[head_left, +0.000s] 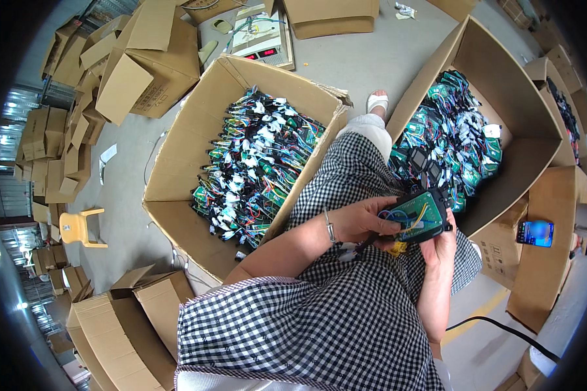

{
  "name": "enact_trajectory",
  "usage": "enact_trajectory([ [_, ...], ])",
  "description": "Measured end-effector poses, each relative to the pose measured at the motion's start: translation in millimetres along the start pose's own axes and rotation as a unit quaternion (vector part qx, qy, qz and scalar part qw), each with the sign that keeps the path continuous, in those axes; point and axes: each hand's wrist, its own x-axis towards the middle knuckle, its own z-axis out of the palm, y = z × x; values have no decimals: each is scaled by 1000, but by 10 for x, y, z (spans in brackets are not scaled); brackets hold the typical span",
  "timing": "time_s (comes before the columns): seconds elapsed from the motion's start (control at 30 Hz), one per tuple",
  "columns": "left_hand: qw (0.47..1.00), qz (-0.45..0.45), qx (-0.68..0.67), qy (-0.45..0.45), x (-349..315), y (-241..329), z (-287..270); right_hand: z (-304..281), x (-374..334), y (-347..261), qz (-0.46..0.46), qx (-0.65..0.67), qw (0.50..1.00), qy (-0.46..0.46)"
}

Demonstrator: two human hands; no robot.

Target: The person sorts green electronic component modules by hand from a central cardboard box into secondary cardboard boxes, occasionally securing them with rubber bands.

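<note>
Above my lap I hold a green circuit board in a black housing (429, 220), its board side facing up, with blue and yellow wires looping over it. My left hand (370, 221), a bracelet on its wrist, is closed at the board's left end, where the wires are. From the right, my right hand (442, 244) grips the housing's lower right side. Dark leads with pale connectors (349, 253) dangle below my left hand. What my fingertips touch underneath is hidden.
An open cardboard box (169, 171) heaped with wired boards (257, 163) stands left of my legs. Another open box (525, 124) on the right holds more boards (447, 133). A lit phone (535, 233) rests on cardboard at the right. A yellow stool (83, 228) stands far left.
</note>
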Motion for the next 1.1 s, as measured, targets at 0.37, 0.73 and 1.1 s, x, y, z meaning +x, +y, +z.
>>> enact_trajectory([
  [0.37,988,142,-62,27,1,401,-60,-371,300,-452,181,-305,803,-479],
  [0.73,722,111,681,46,0,677,370,510,225,-761,-195,-676,647,-293],
  [1.1,978,55,193,58,-124,640,403,14,471,-468,-22,-305,950,-62],
])
